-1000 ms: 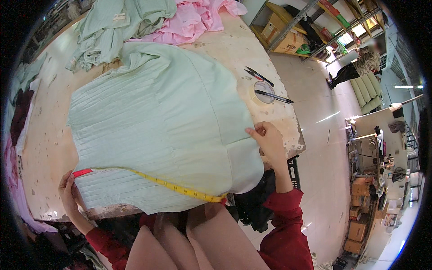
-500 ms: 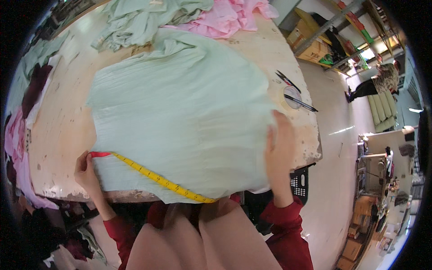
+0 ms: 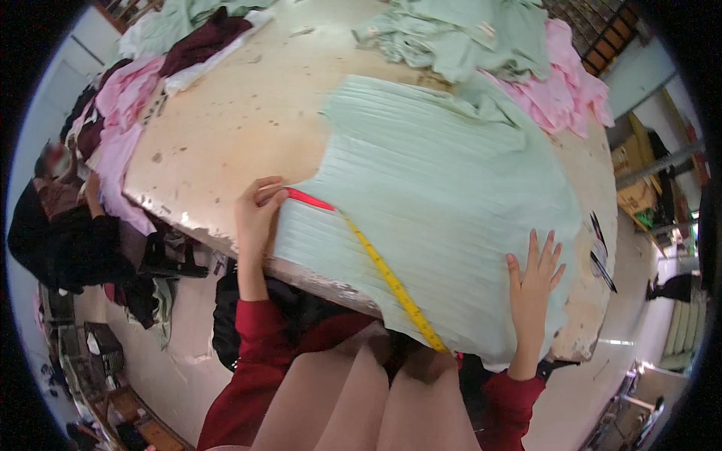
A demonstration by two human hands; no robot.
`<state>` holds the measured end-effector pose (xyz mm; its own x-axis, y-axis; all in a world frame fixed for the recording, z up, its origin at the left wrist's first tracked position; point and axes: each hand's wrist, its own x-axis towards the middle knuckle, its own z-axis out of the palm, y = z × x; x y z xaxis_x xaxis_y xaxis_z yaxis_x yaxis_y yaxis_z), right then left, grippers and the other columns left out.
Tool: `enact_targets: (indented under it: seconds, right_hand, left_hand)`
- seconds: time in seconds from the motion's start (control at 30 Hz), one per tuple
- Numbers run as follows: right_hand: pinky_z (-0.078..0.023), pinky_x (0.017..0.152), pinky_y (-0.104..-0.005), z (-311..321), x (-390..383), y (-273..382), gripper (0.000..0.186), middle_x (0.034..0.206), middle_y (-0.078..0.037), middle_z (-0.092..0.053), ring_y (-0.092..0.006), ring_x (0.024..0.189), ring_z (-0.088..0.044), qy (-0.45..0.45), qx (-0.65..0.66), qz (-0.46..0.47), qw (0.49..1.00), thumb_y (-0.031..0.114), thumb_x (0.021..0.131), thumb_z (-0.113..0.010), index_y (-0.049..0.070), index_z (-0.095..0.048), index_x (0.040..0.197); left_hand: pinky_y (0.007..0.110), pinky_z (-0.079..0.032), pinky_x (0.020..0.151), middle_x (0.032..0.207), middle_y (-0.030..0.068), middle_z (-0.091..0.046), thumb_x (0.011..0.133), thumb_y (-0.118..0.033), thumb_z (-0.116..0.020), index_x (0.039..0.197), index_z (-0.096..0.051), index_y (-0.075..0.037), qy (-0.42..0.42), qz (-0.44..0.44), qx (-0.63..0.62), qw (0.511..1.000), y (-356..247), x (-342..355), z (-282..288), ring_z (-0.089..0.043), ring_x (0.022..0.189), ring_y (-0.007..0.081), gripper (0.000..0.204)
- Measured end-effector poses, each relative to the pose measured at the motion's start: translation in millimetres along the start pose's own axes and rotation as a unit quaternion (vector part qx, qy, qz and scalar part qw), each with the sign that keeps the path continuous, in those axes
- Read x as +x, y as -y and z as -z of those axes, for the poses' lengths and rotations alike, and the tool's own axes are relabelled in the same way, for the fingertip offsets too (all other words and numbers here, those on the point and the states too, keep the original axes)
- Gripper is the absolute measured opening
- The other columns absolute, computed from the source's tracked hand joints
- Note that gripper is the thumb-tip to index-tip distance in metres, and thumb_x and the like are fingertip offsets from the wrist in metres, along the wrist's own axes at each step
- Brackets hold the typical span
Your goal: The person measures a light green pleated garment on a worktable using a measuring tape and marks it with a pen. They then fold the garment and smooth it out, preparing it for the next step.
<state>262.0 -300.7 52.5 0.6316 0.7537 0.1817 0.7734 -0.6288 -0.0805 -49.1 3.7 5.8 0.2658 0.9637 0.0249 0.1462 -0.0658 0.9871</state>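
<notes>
A pale green pleated garment (image 3: 444, 195) lies spread over the worktable, its lower edge hanging past the near side by my lap. At its left edge, my left hand (image 3: 258, 218) is closed, pinching the red end of a tape measure (image 3: 392, 284). The tape's yellow length slants across the cloth and drops over the near edge, where its other end is hidden. Flat on the right part of the garment rests my right hand (image 3: 532, 282), fingers spread, holding nothing.
Green garments (image 3: 466, 37) and pink cloth (image 3: 560, 86) are heaped at the back right. Pens (image 3: 602, 272) and a small round container lie near the right edge. More clothes (image 3: 203, 45) lie far left, with a seated person (image 3: 75, 233) beyond the table.
The view has swung left, so the table sits farther right in it. My right hand now lies flat on the cloth instead of at its right edge. My left hand still pinches the tape.
</notes>
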Motion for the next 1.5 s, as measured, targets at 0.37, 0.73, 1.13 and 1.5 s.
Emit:
enact_targets:
  seconds: [0.37,0.73,1.13,1.5]
  right_hand:
    - [-0.048,0.081,-0.0417,-36.5,-28.0,153.6,0.028,0.105,-0.014,-0.059,-0.0325,0.093,-0.058,0.065,0.220,0.178,0.957,0.009,0.084,-0.063,0.005,-0.056,0.110]
    - [-0.049,0.063,-0.0252,10.7,-5.8,-129.5,0.018,0.095,-0.004,-0.067,-0.0090,0.084,-0.063,0.279,0.573,-0.140,0.758,0.006,0.083,-0.070,0.005,-0.056,0.095]
    - [-0.043,0.058,-0.0222,17.7,-38.8,-218.3,0.016,0.075,-0.004,-0.067,-0.0082,0.063,-0.056,0.123,0.536,-0.270,0.790,0.006,0.084,-0.071,-0.003,-0.071,0.097]
    - [-0.045,0.063,-0.0220,3.6,-47.4,-204.4,0.014,0.082,-0.002,-0.068,-0.0070,0.071,-0.058,0.051,0.479,-0.277,0.832,0.004,0.082,-0.068,0.000,-0.070,0.095]
  left_hand:
    - [0.023,-0.050,0.075,0.090,0.0111,-0.071,0.085,-0.002,-0.070,0.102,-0.068,0.005,0.042,0.027,-0.045,0.998,5.9,10.5,11.9,-0.064,0.083,0.0123,0.019]
    - [0.022,-0.047,0.079,0.096,0.0083,-0.069,0.088,-0.009,-0.071,0.110,-0.065,0.007,0.047,0.050,0.009,0.998,18.2,22.8,24.3,-0.061,0.086,0.0109,0.028]
    - [0.020,-0.044,0.081,0.101,0.0048,-0.067,0.090,-0.014,-0.070,0.115,-0.065,0.004,0.078,0.077,0.041,0.993,18.0,32.6,35.1,-0.058,0.091,0.0085,0.031]
    - [0.022,-0.044,0.085,0.103,0.0051,-0.067,0.090,-0.017,-0.069,0.114,-0.065,0.002,0.088,0.096,0.029,0.991,25.6,41.4,44.9,-0.059,0.094,0.0107,0.031]
